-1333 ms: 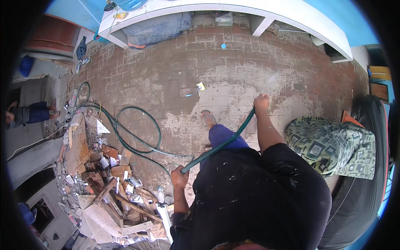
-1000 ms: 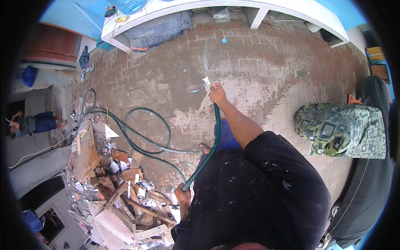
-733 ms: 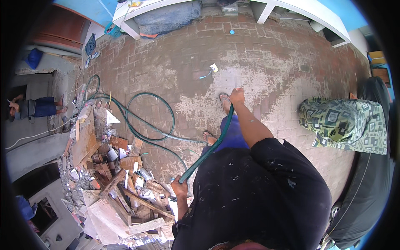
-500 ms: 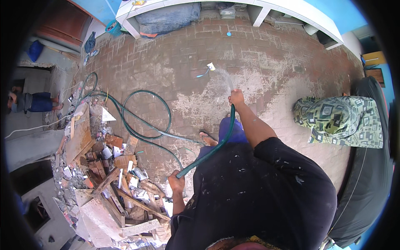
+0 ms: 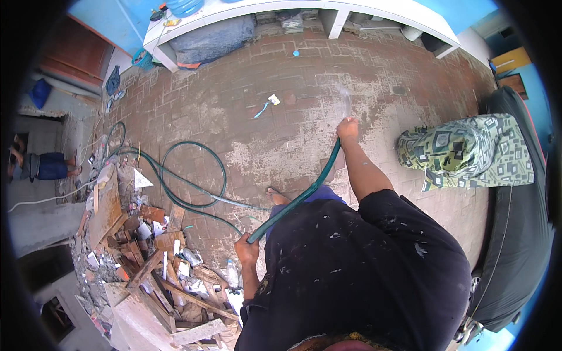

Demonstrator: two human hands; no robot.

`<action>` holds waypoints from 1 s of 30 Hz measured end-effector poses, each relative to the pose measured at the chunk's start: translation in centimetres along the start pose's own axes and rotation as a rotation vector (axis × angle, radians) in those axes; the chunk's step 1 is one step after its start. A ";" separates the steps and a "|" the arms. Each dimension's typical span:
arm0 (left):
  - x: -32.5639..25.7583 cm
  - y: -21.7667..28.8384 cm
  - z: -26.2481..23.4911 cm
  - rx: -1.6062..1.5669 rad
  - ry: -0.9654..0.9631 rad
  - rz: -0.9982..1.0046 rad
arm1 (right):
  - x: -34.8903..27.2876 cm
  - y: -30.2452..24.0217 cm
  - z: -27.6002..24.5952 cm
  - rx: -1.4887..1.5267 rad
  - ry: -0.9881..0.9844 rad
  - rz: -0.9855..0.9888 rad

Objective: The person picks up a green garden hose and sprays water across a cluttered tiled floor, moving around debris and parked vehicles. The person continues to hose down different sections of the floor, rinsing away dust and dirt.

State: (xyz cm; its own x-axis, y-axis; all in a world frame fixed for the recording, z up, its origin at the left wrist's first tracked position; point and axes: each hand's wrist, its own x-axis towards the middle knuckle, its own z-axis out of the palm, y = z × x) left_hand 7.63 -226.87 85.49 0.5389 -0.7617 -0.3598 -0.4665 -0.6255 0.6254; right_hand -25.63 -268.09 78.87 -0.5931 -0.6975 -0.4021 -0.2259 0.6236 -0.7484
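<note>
A green garden hose (image 5: 300, 199) runs across the front of my body, held at two places. Near its outlet, my right hand (image 5: 348, 128) is closed round it, and a spray of water (image 5: 346, 102) leaves the end toward the brick floor. Lower down at the left, my left hand (image 5: 246, 248) is wrapped round the hose beside my hip. From there the hose trails left in loops over the floor. A small white and yellow piece with a blue strip (image 5: 273, 99) lies on the wet floor, left of the spray.
Broken wood and rubble (image 5: 158, 263) are heaped at the left, close to my left hand. A patterned cloth cover (image 5: 468, 151) and a dark cover (image 5: 503, 257) stand at the right. A white-tiled counter (image 5: 246, 17) lines the back. Another person (image 5: 50, 162) is at the far left.
My right hand has swung to the right with the hose end, and the spray now lands farther right. My view has shifted slightly; the left hand keeps its grip.
</note>
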 end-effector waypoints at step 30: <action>-18.4 6.6 8.1 0.202 -0.019 -0.101 | 1.9 7.5 -5.3 0.104 -0.443 0.151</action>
State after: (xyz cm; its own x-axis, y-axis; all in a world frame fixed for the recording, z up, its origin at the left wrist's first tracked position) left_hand -11.06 -218.43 90.62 0.5779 -0.6953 -0.4274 -0.5431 -0.7185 0.4345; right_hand -32.59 -262.87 75.27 -0.2219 -0.6989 -0.6799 -0.0706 0.7070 -0.7037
